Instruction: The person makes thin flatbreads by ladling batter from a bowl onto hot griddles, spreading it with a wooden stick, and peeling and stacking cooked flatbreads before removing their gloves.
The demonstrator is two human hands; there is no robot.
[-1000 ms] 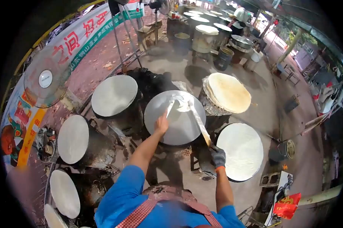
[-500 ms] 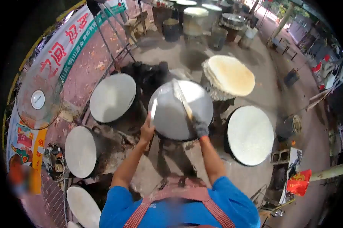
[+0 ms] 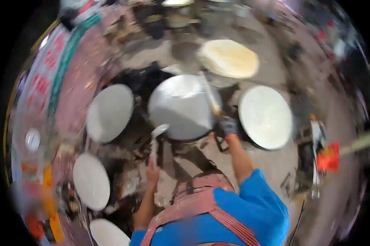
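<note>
A round grey griddle [image 3: 181, 117] lies in front of me, bright at its upper part. My left hand [image 3: 152, 174] is wrapped round the handle of a white-ended ladle-like tool [image 3: 159, 130], held at the griddle's lower left edge. My right hand [image 3: 228, 126], in a dark glove, grips a long flat scraper [image 3: 211, 95] whose blade reaches over the griddle's right side. Just right of the glove is a griddle covered with a white sheet of batter [image 3: 265, 117]. Motion blur softens the details.
A stack of round flatbreads [image 3: 229, 58] stands behind the griddle to the right. More round griddles [image 3: 110, 113] curve down the left side, another [image 3: 91, 181] among them. A red packet [image 3: 329, 157] is at the right. Drums stand at the back.
The view has swung. My left hand has drawn its tool off the griddle, down and back towards me. My right hand has moved the scraper to the griddle's right side.
</note>
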